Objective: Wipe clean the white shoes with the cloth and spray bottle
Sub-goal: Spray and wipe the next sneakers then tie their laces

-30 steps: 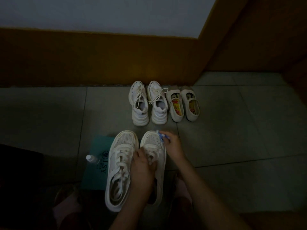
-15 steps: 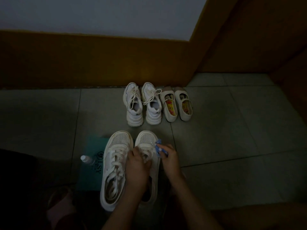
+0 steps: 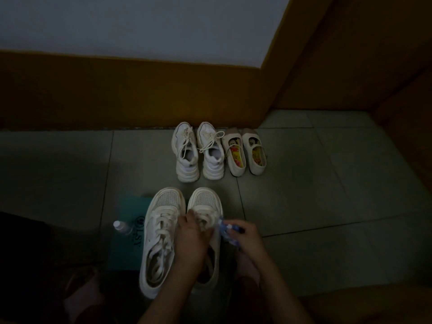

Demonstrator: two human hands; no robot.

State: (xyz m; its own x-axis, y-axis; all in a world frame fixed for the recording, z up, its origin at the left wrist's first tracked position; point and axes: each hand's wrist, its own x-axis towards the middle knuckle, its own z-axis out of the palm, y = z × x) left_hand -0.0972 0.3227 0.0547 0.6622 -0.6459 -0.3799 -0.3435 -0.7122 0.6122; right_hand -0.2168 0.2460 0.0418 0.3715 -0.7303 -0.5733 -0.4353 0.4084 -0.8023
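Three pairs on the tile floor [image 3: 327, 183], only the nearest white shoes [image 3: 161, 239] in play right now. Left hand [image 3: 191, 239] curled over the laces of the right-side shoe [image 3: 205, 202], pinning it down. Right hand [image 3: 245, 237] pinching a bunched blue-and-white cloth [image 3: 225, 230] against that shoe's outer side wall, roughly level with the laces. Spray bottle [image 3: 120, 226] parked upright on a teal bag [image 3: 126, 253], just left of the pair, untouched.

Tips for this stroke, just my take:
- Keep the steadying grip firm to stop any skidding on tile.
- Press with a flat fold rather than a wad.
- Drag along the sole edge in one direction.
- Flip to a clean patch once grubby.
- Maybe re-spray if dry.

Versus a second back: cloth up at the toe corner then, now slid back toward midfoot along the same side. Same left-hand grip, bottle in the same spot. Way too dim to judge leftover dirt.
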